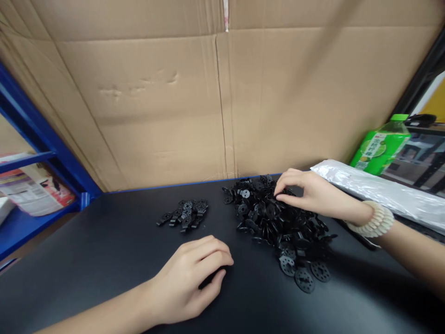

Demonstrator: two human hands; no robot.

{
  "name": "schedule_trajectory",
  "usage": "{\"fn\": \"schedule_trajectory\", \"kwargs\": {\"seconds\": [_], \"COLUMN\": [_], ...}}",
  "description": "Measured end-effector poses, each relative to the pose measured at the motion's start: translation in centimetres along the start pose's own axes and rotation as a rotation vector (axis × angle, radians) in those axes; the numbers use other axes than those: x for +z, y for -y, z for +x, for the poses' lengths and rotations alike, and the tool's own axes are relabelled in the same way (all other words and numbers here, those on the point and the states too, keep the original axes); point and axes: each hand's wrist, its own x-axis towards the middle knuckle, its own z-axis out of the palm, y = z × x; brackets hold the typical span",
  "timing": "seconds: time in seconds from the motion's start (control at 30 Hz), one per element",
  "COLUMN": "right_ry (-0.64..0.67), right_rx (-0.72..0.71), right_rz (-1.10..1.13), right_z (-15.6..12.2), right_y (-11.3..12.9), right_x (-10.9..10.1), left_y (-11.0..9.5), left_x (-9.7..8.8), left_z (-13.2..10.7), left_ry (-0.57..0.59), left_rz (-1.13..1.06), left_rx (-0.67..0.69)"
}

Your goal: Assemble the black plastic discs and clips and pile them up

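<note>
A big heap of small black perforated discs (278, 220) lies on the black table (104, 260), right of centre. A smaller, flatter pile of the same black parts (186, 215) sits to its left. My right hand (306, 192), a pale bead bracelet (373, 220) on its wrist, rests on the far side of the big heap with fingertips pinched down among the discs. My left hand (194, 273) lies on the table in front of the small pile, fingers curled over something dark that is mostly hidden.
A tall cardboard wall (215, 102) closes off the back of the table. A silvery plastic bag (375, 188) and a green drink bottle (380, 146) lie at the right. Blue shelving (38, 139) with printed papers stands at the left.
</note>
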Motion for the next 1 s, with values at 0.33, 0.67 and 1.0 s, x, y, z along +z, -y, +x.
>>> {"fn": "schedule_trajectory", "kwargs": {"seconds": [0.33,0.67,1.0], "right_ry": [-0.422,-0.383,-0.155], "right_rx": [-0.028,-0.188,-0.109], "right_rz": [0.066,0.133,0.192], "right_z": [-0.1,-0.7,-0.6], "right_y": [1.6,4.0,3.7], "right_x": [0.8,1.5,1.6], "left_y": [-0.6,-0.3,-0.8], "left_x": [0.0,0.7,0.1], "left_z": [1.2,8.3,8.2], "left_ry": [-0.129,-0.377,-0.546], "left_rz": [-0.183,-0.671,-0.349], "left_rx": [-0.171,-0.429,-0.365]}}
